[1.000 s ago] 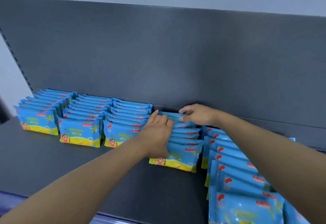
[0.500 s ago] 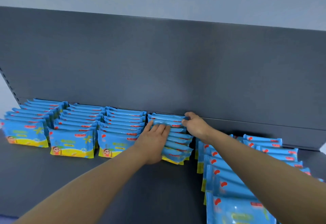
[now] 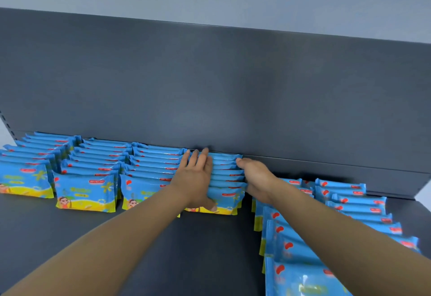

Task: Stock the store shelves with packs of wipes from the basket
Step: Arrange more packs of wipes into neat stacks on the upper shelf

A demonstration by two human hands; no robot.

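Note:
Blue and yellow packs of wipes stand in rows on the dark grey shelf [image 3: 210, 249]. The fourth row from the left [image 3: 227, 175] sits between my two hands, its rear pack against the back panel. My left hand [image 3: 194, 179] lies along the row's left side, fingers stretched toward the back and thumb across the front pack. My right hand [image 3: 256, 179] presses the row's right side, fingertips at the rear pack. No basket is in view.
Three tidy rows of packs [image 3: 93, 172] fill the shelf to the left. Two leaning rows [image 3: 291, 249] [image 3: 359, 204] run toward me on the right, under my right forearm. The tall back panel [image 3: 233, 85] closes the shelf behind.
The fourth row has slid back against the panel and now stands straight. My left hand moved from the front pack to the row's left side. My right hand dropped to its right side.

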